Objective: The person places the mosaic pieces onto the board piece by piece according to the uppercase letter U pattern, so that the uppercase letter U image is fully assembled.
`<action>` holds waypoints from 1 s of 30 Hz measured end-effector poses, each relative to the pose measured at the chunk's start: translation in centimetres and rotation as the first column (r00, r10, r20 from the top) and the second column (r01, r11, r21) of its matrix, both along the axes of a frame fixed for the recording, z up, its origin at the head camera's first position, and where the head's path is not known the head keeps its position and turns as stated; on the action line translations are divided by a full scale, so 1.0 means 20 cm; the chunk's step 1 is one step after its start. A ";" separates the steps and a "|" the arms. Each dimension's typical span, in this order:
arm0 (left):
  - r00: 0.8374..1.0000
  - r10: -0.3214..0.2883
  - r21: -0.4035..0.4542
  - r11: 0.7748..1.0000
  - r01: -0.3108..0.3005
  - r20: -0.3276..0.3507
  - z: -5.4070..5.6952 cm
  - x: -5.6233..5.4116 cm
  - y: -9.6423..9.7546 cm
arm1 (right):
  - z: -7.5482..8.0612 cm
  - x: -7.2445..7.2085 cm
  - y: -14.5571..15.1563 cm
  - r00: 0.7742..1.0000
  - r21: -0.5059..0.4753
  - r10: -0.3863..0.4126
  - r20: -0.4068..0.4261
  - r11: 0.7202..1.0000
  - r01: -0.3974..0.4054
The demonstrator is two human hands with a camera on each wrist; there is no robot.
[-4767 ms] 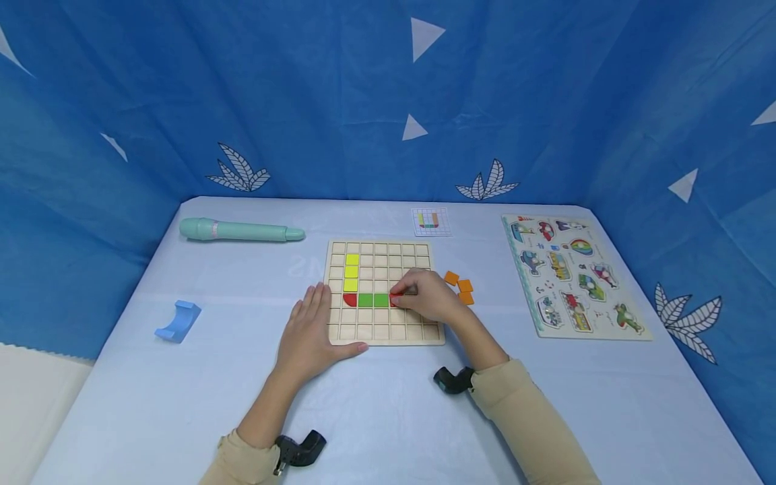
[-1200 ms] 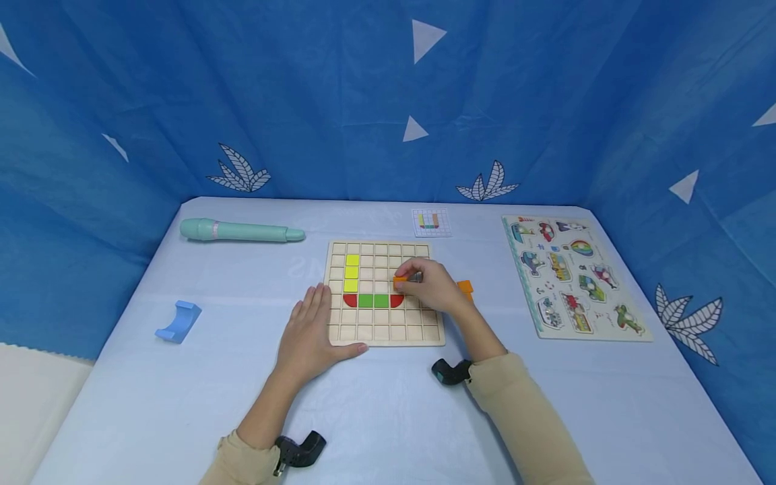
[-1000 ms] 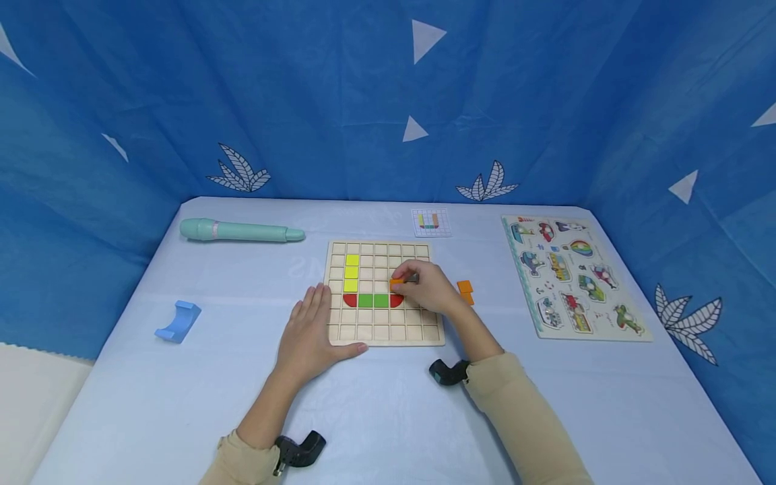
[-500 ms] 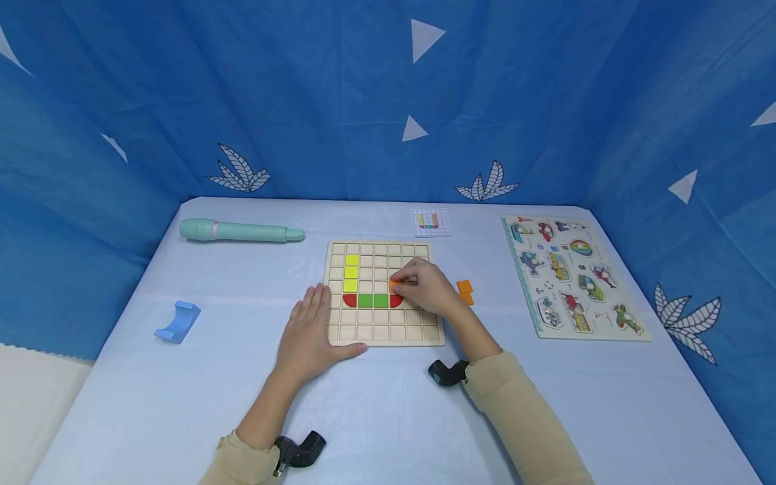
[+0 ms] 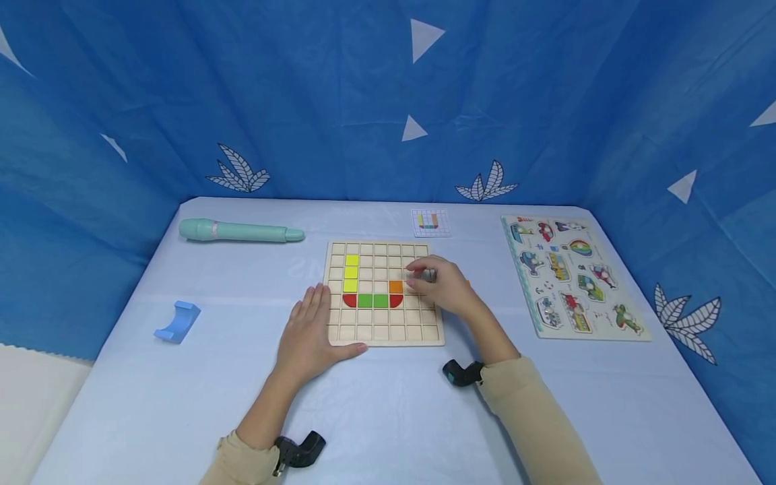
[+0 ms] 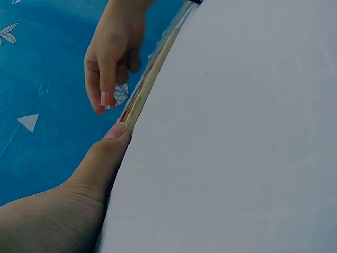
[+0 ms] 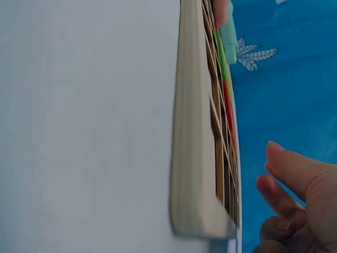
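My left hand (image 5: 308,340) lies flat with fingers spread at the left edge of a wooden grid board (image 5: 388,333), its thumb along the front edge. In the left wrist view that thumb presses the board's side (image 6: 141,100). On the grid sit a column of yellow squares (image 5: 351,272), a left red quarter-round (image 5: 349,300), two green squares (image 5: 372,300), a right red quarter-round (image 5: 396,301) and one orange square (image 5: 396,287) above it. Just right of that square hovers my right hand (image 5: 447,286), thumb and index apart with nothing between them, also seen in the right wrist view.
Loose orange squares (image 5: 467,283) are mostly hidden behind the right hand. A small pattern card (image 5: 431,223) lies beyond the board. A vehicle picture puzzle (image 5: 572,276) is at the right; a mint-green microphone-shaped stick (image 5: 242,231) and blue cradle (image 5: 178,322) are at the left.
The right red quarter-round was set down and let go. Then an orange square went into the cell above it, and the right hand released it and drew back right. The left hand stayed still.
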State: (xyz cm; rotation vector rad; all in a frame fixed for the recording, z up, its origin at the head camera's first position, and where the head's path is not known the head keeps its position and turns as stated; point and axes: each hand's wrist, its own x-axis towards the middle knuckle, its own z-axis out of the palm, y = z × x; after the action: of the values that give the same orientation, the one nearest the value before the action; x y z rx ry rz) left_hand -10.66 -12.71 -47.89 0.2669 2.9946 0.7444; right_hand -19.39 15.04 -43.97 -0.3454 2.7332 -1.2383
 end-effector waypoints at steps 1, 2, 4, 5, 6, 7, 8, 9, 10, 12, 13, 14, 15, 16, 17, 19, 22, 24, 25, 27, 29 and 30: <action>1.000 0.000 0.002 1.000 0.000 0.001 0.00 0.00 0.00 | 0.00 0.00 0.02 1.000 0.002 -0.005 -0.002 1.000 0.005; 1.000 0.000 0.004 1.000 0.000 0.001 0.00 0.00 0.00 | 0.01 0.00 0.03 1.000 0.002 -0.012 -0.004 1.000 0.012; 1.000 0.001 0.008 1.000 -0.001 0.001 0.00 0.00 0.00 | 0.01 0.00 0.06 1.000 0.010 -0.026 -0.011 1.000 0.027; 1.000 0.001 0.009 1.000 -0.001 0.001 0.00 0.00 0.00 | 0.01 0.01 0.08 0.999 0.012 -0.035 -0.012 0.999 0.035; 1.000 0.002 0.010 1.000 -0.002 0.000 0.00 0.00 0.00 | 0.01 0.01 0.10 0.999 0.013 -0.041 -0.016 0.999 0.042; 1.000 0.002 0.012 1.000 -0.002 -0.001 0.00 0.00 0.00 | 0.01 0.01 0.12 0.999 0.016 -0.049 -0.018 0.999 0.049; 1.000 0.002 0.013 1.000 -0.002 -0.001 0.00 0.00 0.00 | 0.01 0.02 0.13 0.998 0.020 -0.057 -0.020 0.998 0.057; 1.000 0.003 0.014 1.000 -0.003 -0.001 0.00 0.00 0.00 | 0.01 0.02 0.15 0.998 0.024 -0.061 -0.020 0.998 0.061; 1.000 0.003 0.014 1.000 -0.003 -0.001 0.00 0.00 0.00 | 0.01 0.03 0.18 0.997 0.027 -0.069 -0.017 0.997 0.069; 1.000 0.004 0.015 1.000 -0.004 -0.002 0.00 0.00 0.00 | 0.02 0.03 0.22 0.996 0.042 -0.085 -0.014 0.995 0.086; 1.000 0.004 0.016 1.000 -0.004 -0.002 0.00 0.00 0.00 | 0.02 0.04 0.24 0.996 0.051 -0.092 -0.015 0.994 0.092; 1.000 0.005 0.017 1.000 -0.005 -0.002 0.00 0.00 0.00 | 0.02 0.04 0.26 0.995 0.059 -0.102 -0.014 0.993 0.103; 1.000 0.005 0.016 1.000 -0.005 -0.002 0.00 0.00 0.00 | 0.02 0.04 0.28 0.994 0.063 -0.111 -0.013 0.992 0.112; 1.000 0.005 0.015 1.000 -0.005 -0.004 0.00 0.00 0.00 | 0.02 0.05 0.30 0.992 0.069 -0.125 -0.016 0.990 0.125; 1.000 0.005 0.014 1.000 -0.005 -0.005 0.00 0.00 0.00 | 0.01 0.05 0.32 0.991 0.073 -0.132 -0.020 0.988 0.133; 1.000 0.004 0.015 1.000 -0.004 -0.009 0.00 0.00 0.00 | 0.01 0.05 0.35 0.990 0.074 -0.141 -0.025 0.987 0.143; 1.000 0.005 0.015 1.000 -0.004 -0.012 -0.01 0.00 0.00 | 0.00 0.05 0.38 0.989 0.068 -0.148 -0.028 0.986 0.150; 1.000 0.005 0.019 1.000 -0.005 -0.011 -0.01 0.00 0.01 | -0.01 0.05 0.39 0.989 0.065 -0.145 -0.029 0.987 0.147; 1.000 0.005 0.019 1.000 -0.005 -0.010 -0.01 0.00 0.01 | -0.01 0.05 0.40 0.989 0.065 -0.145 -0.031 0.987 0.147; 1.000 0.003 0.020 1.000 -0.003 -0.011 -0.01 0.00 0.01 | -0.02 0.05 0.40 0.989 0.066 -0.144 -0.034 0.987 0.146; 1.000 0.003 0.018 1.000 -0.003 -0.009 -0.01 0.00 0.01 | -0.02 0.05 0.41 0.989 0.068 -0.143 -0.035 0.987 0.145; 1.000 0.003 0.016 1.000 -0.003 -0.008 -0.01 0.00 0.01 | -0.02 0.05 0.41 0.989 0.070 -0.142 -0.035 0.987 0.144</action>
State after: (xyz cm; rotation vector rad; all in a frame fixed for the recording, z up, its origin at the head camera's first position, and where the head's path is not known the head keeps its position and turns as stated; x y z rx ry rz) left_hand -10.67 -12.58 -48.14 0.2664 2.9986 0.7698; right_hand -18.31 23.28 -44.36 -0.1634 2.8638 -1.1712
